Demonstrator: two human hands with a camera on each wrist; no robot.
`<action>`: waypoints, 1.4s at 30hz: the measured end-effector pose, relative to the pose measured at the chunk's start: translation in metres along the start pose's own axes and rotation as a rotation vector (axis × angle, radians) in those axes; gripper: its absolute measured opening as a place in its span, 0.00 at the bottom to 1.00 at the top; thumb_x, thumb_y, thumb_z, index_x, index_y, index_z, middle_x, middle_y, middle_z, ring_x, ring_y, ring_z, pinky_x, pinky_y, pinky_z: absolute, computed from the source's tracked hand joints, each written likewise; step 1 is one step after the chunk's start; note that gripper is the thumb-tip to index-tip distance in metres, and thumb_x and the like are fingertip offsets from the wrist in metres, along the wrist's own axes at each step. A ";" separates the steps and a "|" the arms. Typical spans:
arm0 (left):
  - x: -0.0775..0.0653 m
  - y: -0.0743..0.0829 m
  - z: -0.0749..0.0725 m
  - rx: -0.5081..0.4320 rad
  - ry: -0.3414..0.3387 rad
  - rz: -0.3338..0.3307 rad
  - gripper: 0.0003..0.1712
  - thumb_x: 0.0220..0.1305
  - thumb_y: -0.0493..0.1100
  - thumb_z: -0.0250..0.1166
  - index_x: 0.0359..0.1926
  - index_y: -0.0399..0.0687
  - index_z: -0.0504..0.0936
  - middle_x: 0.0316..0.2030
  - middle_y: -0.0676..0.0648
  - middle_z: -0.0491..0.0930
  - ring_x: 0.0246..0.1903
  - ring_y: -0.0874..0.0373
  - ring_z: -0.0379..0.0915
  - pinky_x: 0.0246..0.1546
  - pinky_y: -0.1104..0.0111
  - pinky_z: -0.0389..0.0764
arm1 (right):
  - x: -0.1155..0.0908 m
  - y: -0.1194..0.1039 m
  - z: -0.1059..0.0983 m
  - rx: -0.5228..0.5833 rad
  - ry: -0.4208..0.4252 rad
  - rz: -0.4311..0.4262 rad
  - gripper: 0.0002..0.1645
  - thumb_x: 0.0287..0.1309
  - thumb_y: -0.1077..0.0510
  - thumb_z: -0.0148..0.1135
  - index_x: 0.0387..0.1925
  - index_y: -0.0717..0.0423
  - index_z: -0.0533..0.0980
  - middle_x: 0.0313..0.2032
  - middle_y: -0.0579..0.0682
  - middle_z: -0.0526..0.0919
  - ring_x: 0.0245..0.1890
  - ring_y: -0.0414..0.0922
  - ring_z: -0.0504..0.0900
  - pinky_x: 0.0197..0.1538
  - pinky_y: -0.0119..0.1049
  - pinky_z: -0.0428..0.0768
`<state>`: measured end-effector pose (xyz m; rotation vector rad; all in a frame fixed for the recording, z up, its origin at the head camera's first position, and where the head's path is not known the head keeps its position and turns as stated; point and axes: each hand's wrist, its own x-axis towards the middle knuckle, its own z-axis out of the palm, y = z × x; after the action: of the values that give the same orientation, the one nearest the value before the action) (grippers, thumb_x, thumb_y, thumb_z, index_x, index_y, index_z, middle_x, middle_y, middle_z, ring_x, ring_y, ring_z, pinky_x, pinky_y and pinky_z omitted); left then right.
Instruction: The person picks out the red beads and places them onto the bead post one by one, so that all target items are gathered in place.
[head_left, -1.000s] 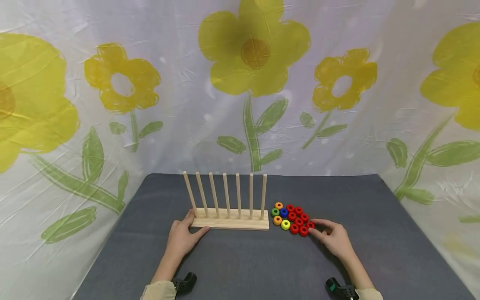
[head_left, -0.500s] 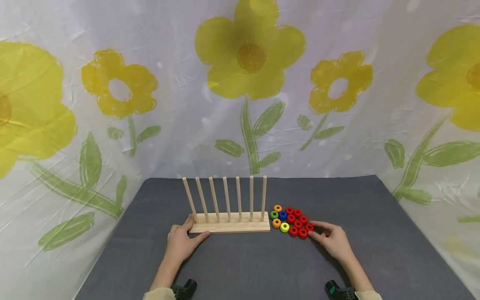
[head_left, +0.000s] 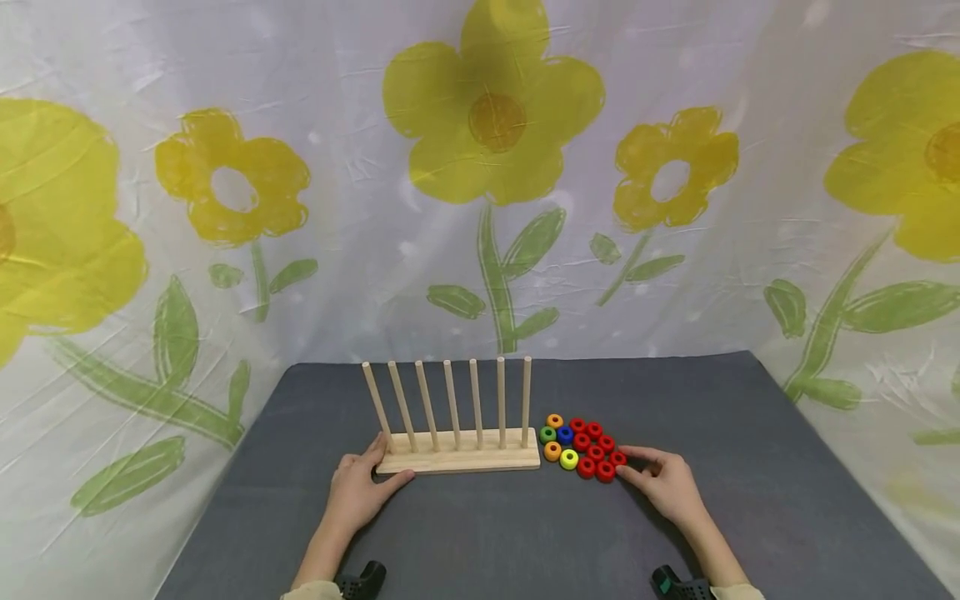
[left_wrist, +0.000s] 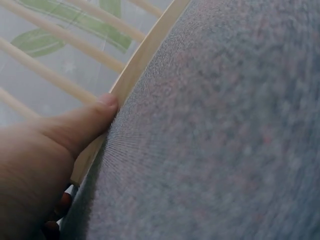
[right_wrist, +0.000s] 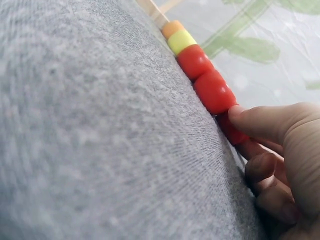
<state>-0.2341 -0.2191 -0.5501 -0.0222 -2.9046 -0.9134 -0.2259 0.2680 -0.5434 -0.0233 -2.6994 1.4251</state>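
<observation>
A pale wooden peg rack (head_left: 459, 461) with several upright dowels stands on the grey cloth. My left hand (head_left: 354, 492) grips its left end; in the left wrist view the thumb (left_wrist: 95, 120) presses the front edge, while the other fingers are mostly hidden. Just right of the rack lies a flat cluster of ring beads: several red ones (head_left: 587, 467), two orange (head_left: 552, 451), one green (head_left: 547, 435), one blue (head_left: 565, 435) and one yellow-green (head_left: 569, 459). My right hand (head_left: 667, 487) pinches the rightmost red bead (right_wrist: 231, 131) between thumb and finger at the cluster's edge.
The grey-covered table (head_left: 480, 542) reaches back to a white cloth backdrop (head_left: 360, 275) printed with yellow flowers. Dark camera mounts (head_left: 678, 583) sit on both wrists.
The head view has tilted slightly, so the table scene appears a little lower. Both hands keep their places on the rack and the red bead; the rack-to-beads gap looks slightly narrower.
</observation>
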 end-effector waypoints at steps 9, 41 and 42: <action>-0.004 -0.001 0.007 0.013 0.012 0.003 0.53 0.66 0.66 0.73 0.80 0.42 0.65 0.79 0.39 0.64 0.58 0.37 0.69 0.56 0.41 0.69 | -0.002 0.002 -0.002 -0.010 -0.005 -0.006 0.22 0.62 0.55 0.78 0.57 0.56 0.87 0.11 0.41 0.66 0.11 0.35 0.57 0.19 0.29 0.59; -0.002 -0.003 0.000 0.034 0.007 0.024 0.53 0.67 0.66 0.71 0.81 0.42 0.63 0.79 0.38 0.64 0.59 0.36 0.68 0.56 0.40 0.69 | 0.000 -0.009 -0.001 0.087 0.064 -0.050 0.23 0.66 0.55 0.76 0.59 0.58 0.86 0.13 0.43 0.69 0.13 0.35 0.59 0.19 0.32 0.61; -0.002 -0.003 0.001 0.029 0.004 0.023 0.53 0.67 0.66 0.71 0.81 0.42 0.63 0.79 0.38 0.64 0.59 0.36 0.68 0.56 0.40 0.69 | -0.001 -0.009 -0.002 0.086 0.064 -0.046 0.23 0.66 0.55 0.76 0.59 0.58 0.86 0.13 0.43 0.70 0.13 0.35 0.59 0.19 0.32 0.62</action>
<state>-0.2320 -0.2209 -0.5532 -0.0513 -2.9070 -0.8673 -0.2244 0.2644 -0.5348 -0.0012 -2.5684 1.4999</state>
